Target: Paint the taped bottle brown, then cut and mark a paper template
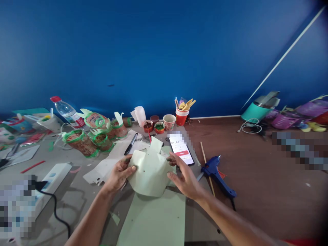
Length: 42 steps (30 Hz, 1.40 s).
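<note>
A curved pale green sheet of paper (150,174) with pointed tabs at its top is held up over the table. My left hand (122,171) pinches its left edge, thumb in front. At the right side, my right hand (184,177) cups the same paper, its thumb against the front and its fingers near the upper edge. Below lies a flat pale green sheet (156,222). A phone (181,150) with a timer on its screen is just behind my right hand. Beyond my left hand rests a black marker (131,144) on white paper scraps (102,167).
On the right are a blue glue gun (217,176) and a wooden stick (203,153). Several green-rimmed brown pots (80,141) and a water bottle (66,112) stand left. Small cups (169,122) line the back near the blue wall. A power strip (52,181) lies left.
</note>
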Each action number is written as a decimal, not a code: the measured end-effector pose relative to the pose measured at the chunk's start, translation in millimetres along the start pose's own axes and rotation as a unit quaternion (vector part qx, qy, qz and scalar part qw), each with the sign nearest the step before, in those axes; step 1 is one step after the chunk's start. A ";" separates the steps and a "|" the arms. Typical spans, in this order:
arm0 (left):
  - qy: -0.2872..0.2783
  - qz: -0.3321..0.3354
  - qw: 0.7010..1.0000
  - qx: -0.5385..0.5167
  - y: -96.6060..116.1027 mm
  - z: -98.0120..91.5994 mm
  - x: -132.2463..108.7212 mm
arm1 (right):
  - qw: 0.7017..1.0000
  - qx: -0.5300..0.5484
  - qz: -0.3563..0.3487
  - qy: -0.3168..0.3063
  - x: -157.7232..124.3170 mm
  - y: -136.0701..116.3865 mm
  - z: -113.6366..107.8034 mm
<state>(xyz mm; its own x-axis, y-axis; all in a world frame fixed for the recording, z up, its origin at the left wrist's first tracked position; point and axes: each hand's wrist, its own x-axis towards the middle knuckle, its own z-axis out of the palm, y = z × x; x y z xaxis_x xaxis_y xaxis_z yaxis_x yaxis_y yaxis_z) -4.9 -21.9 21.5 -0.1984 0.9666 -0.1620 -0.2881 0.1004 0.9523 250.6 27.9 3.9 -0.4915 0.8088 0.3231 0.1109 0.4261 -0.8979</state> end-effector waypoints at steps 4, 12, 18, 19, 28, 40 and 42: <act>-0.075 -0.053 0.996 -0.010 4.6 -0.5 -4.8 | 0.996 0.071 0.014 -0.049 -2.4 -4.9 0.2; -0.112 -0.025 0.990 -0.079 1.1 -0.2 -5.0 | 0.960 0.239 0.145 -0.032 -0.9 -12.5 7.7; -0.208 -0.044 0.974 -0.084 -10.6 9.8 -4.5 | 0.964 0.229 0.131 0.047 3.3 -10.4 8.0; -0.200 -0.048 0.976 -0.073 -14.2 13.0 -4.7 | 0.971 0.204 0.118 0.034 2.1 -9.9 8.7; 0.019 0.010 0.996 -0.092 -17.7 15.2 10.3 | 0.994 0.058 0.067 0.066 4.8 -2.8 0.9; 0.086 0.048 0.977 -0.189 -5.0 2.3 17.5 | 0.995 -0.021 0.093 -0.010 9.9 -35.6 -18.3; 0.089 0.059 0.973 -0.203 -4.5 0.0 19.1 | 0.994 -0.040 0.100 -0.009 10.4 -41.9 -31.3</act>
<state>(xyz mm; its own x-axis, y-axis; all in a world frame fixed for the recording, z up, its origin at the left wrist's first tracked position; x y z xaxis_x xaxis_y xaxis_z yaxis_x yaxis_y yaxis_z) -7.4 -3.8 14.1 -0.4007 0.9064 -0.1334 -0.5924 -0.1453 0.7924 267.8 31.1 54.2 -0.4673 0.8738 0.1347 0.2761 0.2890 -0.9167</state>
